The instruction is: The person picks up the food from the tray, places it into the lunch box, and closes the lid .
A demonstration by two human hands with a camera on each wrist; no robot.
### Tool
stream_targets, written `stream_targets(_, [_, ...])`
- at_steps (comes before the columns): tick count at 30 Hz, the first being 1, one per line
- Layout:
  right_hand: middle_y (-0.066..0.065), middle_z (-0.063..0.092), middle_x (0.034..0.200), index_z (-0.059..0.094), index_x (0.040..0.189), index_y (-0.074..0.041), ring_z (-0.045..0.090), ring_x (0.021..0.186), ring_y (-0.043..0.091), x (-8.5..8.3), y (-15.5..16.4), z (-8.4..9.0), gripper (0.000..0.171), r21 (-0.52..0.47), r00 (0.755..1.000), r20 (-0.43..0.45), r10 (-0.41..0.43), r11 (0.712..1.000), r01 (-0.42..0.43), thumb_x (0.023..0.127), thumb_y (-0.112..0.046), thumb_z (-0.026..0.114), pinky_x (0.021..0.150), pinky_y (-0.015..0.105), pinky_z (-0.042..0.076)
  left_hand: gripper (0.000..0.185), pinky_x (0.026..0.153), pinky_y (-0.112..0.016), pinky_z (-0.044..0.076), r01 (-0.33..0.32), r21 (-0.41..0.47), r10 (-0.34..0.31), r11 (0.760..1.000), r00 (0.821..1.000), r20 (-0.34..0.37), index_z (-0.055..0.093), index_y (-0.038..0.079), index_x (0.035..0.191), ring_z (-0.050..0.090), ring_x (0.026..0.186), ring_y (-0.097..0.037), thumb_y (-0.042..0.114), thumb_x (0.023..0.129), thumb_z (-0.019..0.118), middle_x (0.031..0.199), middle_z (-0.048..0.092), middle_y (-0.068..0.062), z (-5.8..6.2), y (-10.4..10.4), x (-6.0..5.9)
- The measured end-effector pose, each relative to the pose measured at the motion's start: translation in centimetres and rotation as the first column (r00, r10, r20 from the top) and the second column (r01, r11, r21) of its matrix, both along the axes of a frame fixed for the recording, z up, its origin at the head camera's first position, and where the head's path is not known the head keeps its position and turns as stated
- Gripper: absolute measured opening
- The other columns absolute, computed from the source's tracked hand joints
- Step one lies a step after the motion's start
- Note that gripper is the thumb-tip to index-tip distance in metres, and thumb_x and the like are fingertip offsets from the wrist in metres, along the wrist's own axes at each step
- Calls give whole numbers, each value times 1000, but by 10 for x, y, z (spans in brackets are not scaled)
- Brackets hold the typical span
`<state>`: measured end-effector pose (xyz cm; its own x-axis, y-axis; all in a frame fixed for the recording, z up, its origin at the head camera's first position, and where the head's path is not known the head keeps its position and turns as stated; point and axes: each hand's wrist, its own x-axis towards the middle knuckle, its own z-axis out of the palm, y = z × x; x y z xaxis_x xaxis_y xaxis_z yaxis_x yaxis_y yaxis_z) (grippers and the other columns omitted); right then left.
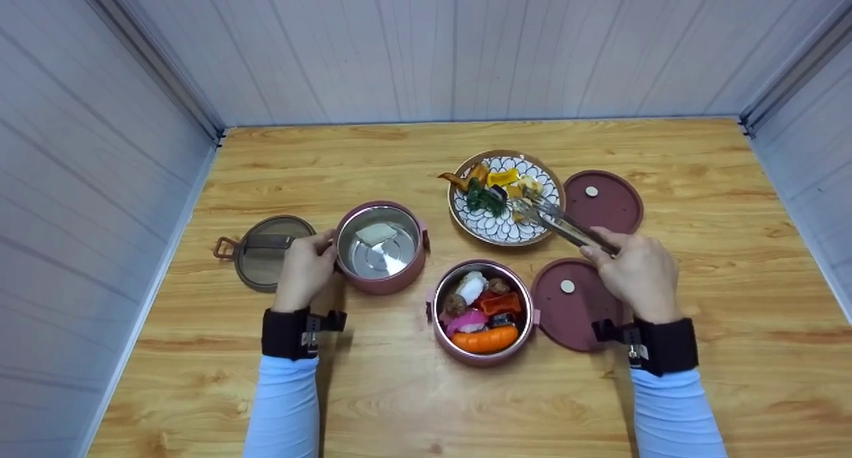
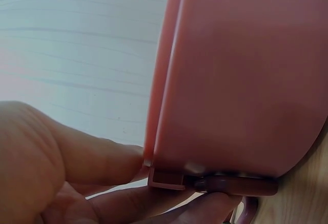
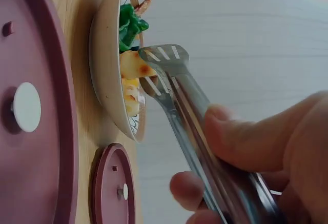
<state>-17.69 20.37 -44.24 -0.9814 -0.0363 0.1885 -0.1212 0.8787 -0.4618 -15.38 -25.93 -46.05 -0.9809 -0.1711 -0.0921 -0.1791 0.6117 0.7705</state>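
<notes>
My left hand [image 1: 305, 271] grips the left side of a pink steel-lined lunch container [image 1: 383, 285], thumb at the rim and fingers by its side clip in the left wrist view. A pale block [image 1: 376, 234] lies inside. My right hand [image 1: 636, 271] holds metal tongs [image 1: 578, 231], reaching over a patterned plate [image 1: 502, 229]. In the right wrist view, the slotted tips are at a browned yellow food piece [image 3: 134, 66]; whether they clamp it is unclear. Dark green leaves [image 1: 484, 202] and yellow pieces [image 1: 502, 177] share the plate.
Nearer stands a second pink container [image 1: 479, 359] with an orange sausage-shaped piece [image 1: 484, 339] and several other foods. Two maroon lids [image 1: 566, 318] lie at the right, one behind the other. A brownish handled lid [image 1: 266, 265] lies left, beside my left hand.
</notes>
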Motion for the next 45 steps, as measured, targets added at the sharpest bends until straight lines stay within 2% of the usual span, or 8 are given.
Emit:
stream_targets(8, [17,65,67,72,122,-14,41,48,23,-1,-7,-1,40,14,999,35,38,999,-38,88,-34,76,42,37,28,37,96,-43,50,5,-9,-5,1000,1000,-13,55,-9,134,58,118,-32,2,98,51,129,59,-25,6,-6,5])
stream_targets(12, [22,70,82,71,124,-15,57,60,34,1,-5,3,41,17,997,75,30,999,-31,89,-36,74,45,39,33,37,90,-41,52,2,-23,-3,1000,1000,-17,57,-8,133,62,112,-30,2,98,51,125,62,-25,4,-6,7])
stream_targets(16, [25,70,97,71,125,-16,57,62,33,2,-2,7,41,7,996,82,25,1000,-25,90,-37,73,46,39,34,37,90,-41,52,-1,-17,0,1000,1000,-17,56,-8,133,61,113,-29,2,98,51,126,62,-24,2,-4,6])
stream_targets(20, [19,68,73,72,124,-16,40,47,20,6,-4,13,39,-23,999,20,31,999,-31,89,-35,74,42,36,28,38,92,-40,52,1,15,-1,1000,1000,-7,55,-9,134,59,116,-29,1,98,51,129,59,-24,1,-3,5])
stream_targets(25, [-2,38,45,74,120,-17,24,39,11,14,-12,28,36,-63,992,-91,84,994,-90,86,-29,78,36,31,22,37,93,-40,52,-2,19,2,1000,1000,-18,55,-9,134,60,116,-30,1,98,53,129,60,-24,3,-3,4])
stream_targets(36, [-10,31,50,76,116,-17,19,43,4,14,-64,71,35,52,891,-241,385,922,-384,83,-28,82,39,27,15,37,97,-41,50,5,20,-5,1000,1000,-21,55,-9,134,57,121,-31,0,98,52,130,58,-24,4,2,1])
stream_targets(43, [-8,27,51,73,121,-21,26,44,11,-1,-113,83,39,76,856,-43,516,856,-512,87,-38,76,39,31,20,36,102,-44,45,25,9,-24,1000,999,-37,56,-9,132,54,124,-33,1,98,53,130,58,-25,0,1,-1])
stream_targets(45, [-8,40,55,73,122,-22,33,45,11,-8,-128,80,37,17,838,54,543,839,-544,89,-38,74,41,31,25,36,103,-44,44,25,0,-25,1000,999,-39,57,-9,132,54,124,-32,1,98,53,130,59,-24,0,0,-1])
